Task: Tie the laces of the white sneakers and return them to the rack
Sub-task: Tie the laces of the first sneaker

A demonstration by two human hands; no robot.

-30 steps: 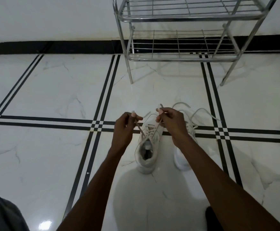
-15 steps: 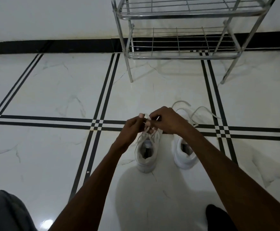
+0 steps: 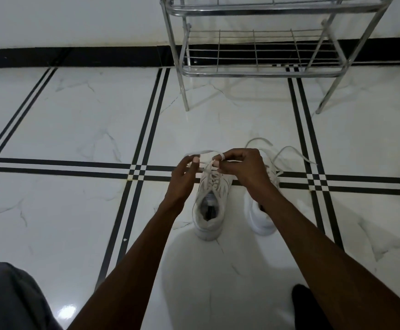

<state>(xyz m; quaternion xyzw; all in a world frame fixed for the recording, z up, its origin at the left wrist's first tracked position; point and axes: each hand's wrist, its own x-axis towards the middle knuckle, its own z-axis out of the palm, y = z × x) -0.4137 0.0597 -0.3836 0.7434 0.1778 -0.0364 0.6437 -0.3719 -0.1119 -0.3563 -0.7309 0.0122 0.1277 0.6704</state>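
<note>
Two white sneakers stand side by side on the floor, toes pointing away from me. Above the toe end of the left sneaker (image 3: 209, 210), my left hand (image 3: 184, 178) and my right hand (image 3: 244, 167) each pinch a strand of its lace (image 3: 206, 153). The lace runs up from the eyelets and loops across between my fingers. My right forearm partly covers the right sneaker (image 3: 261, 221), whose loose laces (image 3: 287, 151) trail on the floor beyond it. The metal shoe rack (image 3: 261, 72) stands ahead against the wall, and the shelves I can see hold nothing.
The floor is glossy white marble tile (image 3: 75, 120) with black inlay lines. A black skirting (image 3: 75, 57) runs along the far wall. My grey-clad knee (image 3: 8, 298) shows at bottom left and a dark shape (image 3: 306, 306) at bottom right.
A second ago my hands held the lace ends apart. They came together over the left sneaker, and now they have parted slightly with a loop of lace stretched between them.
</note>
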